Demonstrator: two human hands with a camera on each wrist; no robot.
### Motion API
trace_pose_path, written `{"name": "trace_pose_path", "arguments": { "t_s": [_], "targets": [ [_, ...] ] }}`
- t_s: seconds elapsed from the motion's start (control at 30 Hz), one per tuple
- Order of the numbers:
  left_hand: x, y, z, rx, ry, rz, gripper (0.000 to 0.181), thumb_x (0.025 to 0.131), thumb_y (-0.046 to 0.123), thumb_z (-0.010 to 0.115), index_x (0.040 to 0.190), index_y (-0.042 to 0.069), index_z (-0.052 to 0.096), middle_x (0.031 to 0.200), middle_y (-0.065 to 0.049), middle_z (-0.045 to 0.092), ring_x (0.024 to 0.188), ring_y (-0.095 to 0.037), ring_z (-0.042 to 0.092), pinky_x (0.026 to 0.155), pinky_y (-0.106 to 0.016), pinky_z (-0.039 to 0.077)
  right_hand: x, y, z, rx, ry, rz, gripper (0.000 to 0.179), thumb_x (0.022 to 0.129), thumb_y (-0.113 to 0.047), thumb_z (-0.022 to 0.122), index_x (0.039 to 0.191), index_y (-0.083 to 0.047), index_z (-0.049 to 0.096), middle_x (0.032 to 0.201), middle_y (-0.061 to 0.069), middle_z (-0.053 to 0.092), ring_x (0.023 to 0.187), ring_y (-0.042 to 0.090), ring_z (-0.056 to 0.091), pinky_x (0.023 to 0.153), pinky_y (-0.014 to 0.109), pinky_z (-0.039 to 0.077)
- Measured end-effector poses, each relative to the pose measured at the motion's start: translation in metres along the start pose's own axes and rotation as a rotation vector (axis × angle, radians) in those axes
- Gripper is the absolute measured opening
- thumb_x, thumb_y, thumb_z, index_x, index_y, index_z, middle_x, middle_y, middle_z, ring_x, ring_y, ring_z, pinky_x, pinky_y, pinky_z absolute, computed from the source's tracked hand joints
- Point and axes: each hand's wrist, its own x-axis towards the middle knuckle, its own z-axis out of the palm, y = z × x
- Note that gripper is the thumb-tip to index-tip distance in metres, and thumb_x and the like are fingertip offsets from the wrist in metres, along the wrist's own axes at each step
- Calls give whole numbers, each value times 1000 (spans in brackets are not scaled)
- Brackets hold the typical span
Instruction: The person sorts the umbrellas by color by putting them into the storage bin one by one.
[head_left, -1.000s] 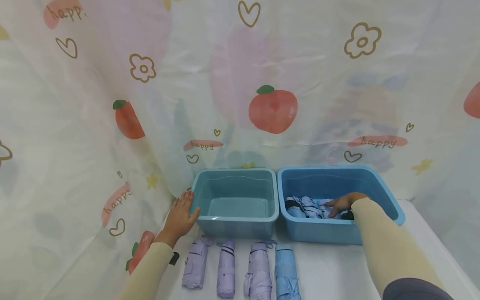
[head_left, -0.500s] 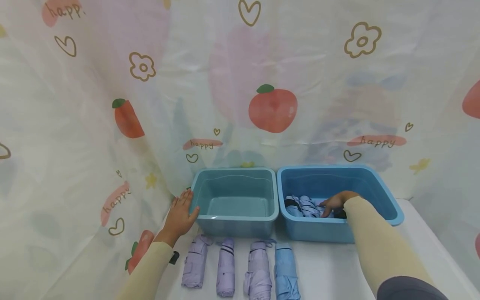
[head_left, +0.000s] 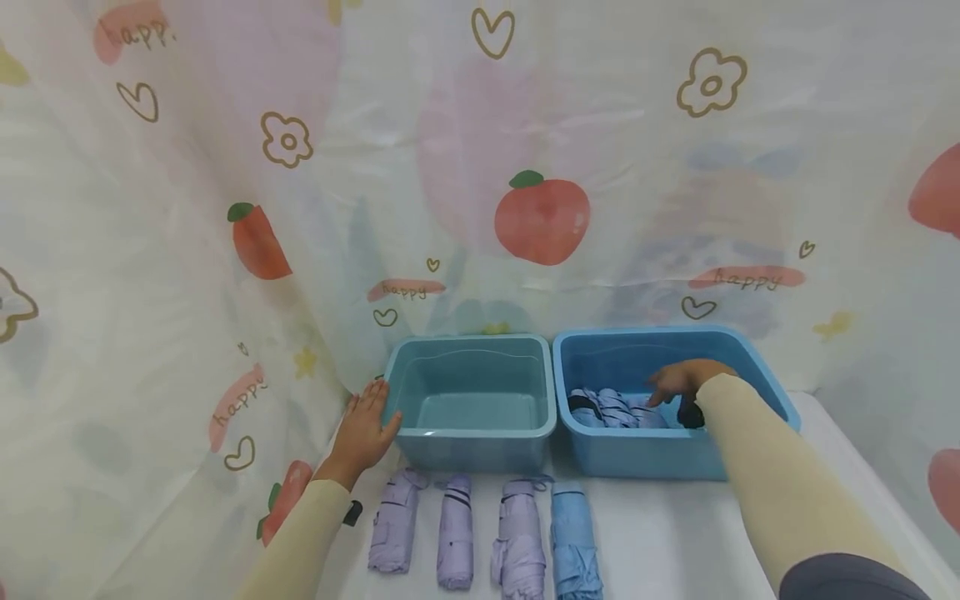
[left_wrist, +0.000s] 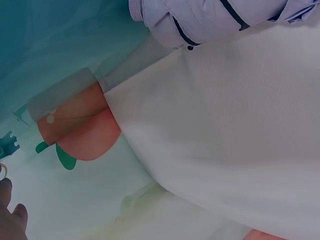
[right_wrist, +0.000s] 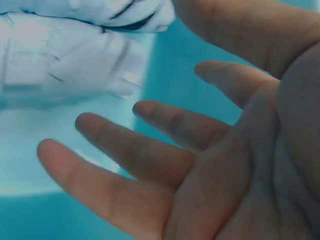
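Left hand, fingers straight, is rested at the rectangular teal plastic bin's left rim | right hand, unclenched, fingers spread, is held inside the rectangular blue plastic bin, beside folded lilac-blue fabric umbrellas bunched there

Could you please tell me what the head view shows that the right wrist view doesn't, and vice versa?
Only the head view shows the left hand beside a greenish plastic tub, three lilac folded fabric umbrellas and a light blue one on the white table, and the fruit-printed white curtain.

Only the right wrist view shows the palm of the right hand, fingers spread.

Both show that hand, the blue plastic tub and pale rolled fabric bundles inside.
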Motion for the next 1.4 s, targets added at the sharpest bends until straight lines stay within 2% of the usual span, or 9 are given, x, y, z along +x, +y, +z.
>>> {"name": "trace_pose_path", "arguments": {
  "t_s": [0.1,0.23,0.4,0.5,0.57,0.9,1.03,1.23,1.4],
  "targets": [
    [1,1,-1,3,4,11,65,90,46,39,135,-1,34,139,-15,33,128,-30,26,100,-51,18,-13,-2,-8,56,21,-37,83,80,-34,64,141,-3,18,131,33,32,92,37,57,72,50,46],
    [1,1,-3,3,5,15,65,90,46,37,135,-1,35,139,-15,33,128,-31,27,100,-51,18,-30,-4,-11,69,39,-82,78,84,-32,60,143,-9,15,133,31,30,99,43,52,66,49,48],
    [-1,2,-2,-8,-7,14,67,90,48,38,136,-1,34,140,-15,31,128,-31,26,101,-52,17,-62,-1,2,-74,200,-219,71,85,-33,58,142,-9,23,120,22,49,97,36,54,61,41,49],
    [-2,-1,-1,11,-33,6,69,90,51,34,137,0,31,141,-14,29,129,-30,23,101,-51,15,-79,3,15,-179,357,-317,65,86,-36,57,139,-10,31,114,17,53,91,27,57,62,37,48],
    [-2,-1,-1,14,-37,3,69,90,51,34,137,0,31,141,-14,29,129,-30,23,101,-51,15,-91,5,28,-182,428,-368,63,86,-39,56,138,-12,34,116,17,53,91,26,58,64,38,48],
    [-4,6,-7,-26,-36,-5,64,91,43,40,136,-2,33,140,-15,30,129,-32,24,101,-52,15,-126,12,106,1,720,-499,42,89,-30,55,129,-18,49,108,5,61,95,25,59,72,40,48],
    [-4,9,-7,-32,-16,-7,63,90,41,42,134,-3,34,139,-16,31,128,-32,26,100,-53,16,-121,14,136,111,671,-491,43,87,-32,56,127,-18,51,108,4,61,92,21,59,69,33,49],
    [-1,9,-5,-31,-16,15,64,91,43,39,135,-4,33,139,-18,31,128,-33,25,100,-53,17,-99,19,180,323,531,-401,45,84,-27,60,126,-14,51,105,5,61,89,18,58,70,30,49],
    [-3,7,-5,-42,-31,11,65,92,44,38,135,-4,32,140,-18,29,128,-35,25,99,-54,17,-76,20,212,348,403,-397,47,83,-29,61,126,-12,52,103,8,61,88,20,58,69,32,49]
  ]
}}
